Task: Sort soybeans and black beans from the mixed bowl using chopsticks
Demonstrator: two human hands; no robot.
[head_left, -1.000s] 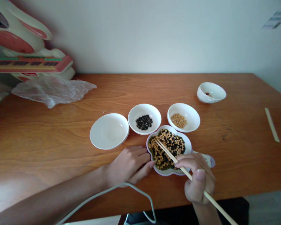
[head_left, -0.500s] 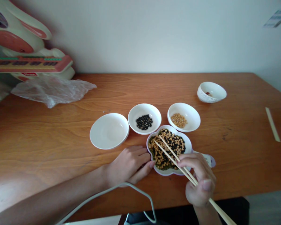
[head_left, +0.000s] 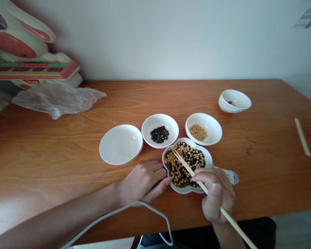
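Observation:
A scalloped white dish with a lilac rim holds mixed yellow beans, black beans and small green ones. My left hand lies at its left side, fingers curled and thumb at the rim, steadying hold on the edge. Gripped in my right hand is a pair of wooden chopsticks, their tips close together among the beans at the dish's upper left. Whether a bean is between the tips, I cannot tell. Behind the dish stand a bowl of black beans and a bowl of yellow beans.
An empty white bowl stands left of the dish. Farther back right is another bowl with something small and reddish inside. A paper strip lies far right. A plastic bag and a toy keyboard occupy the back left. A cable crosses my left forearm.
The chopstick tips have closed together and shifted slightly within the beans. My right hand has turned and moved a little left. My left hand stays put.

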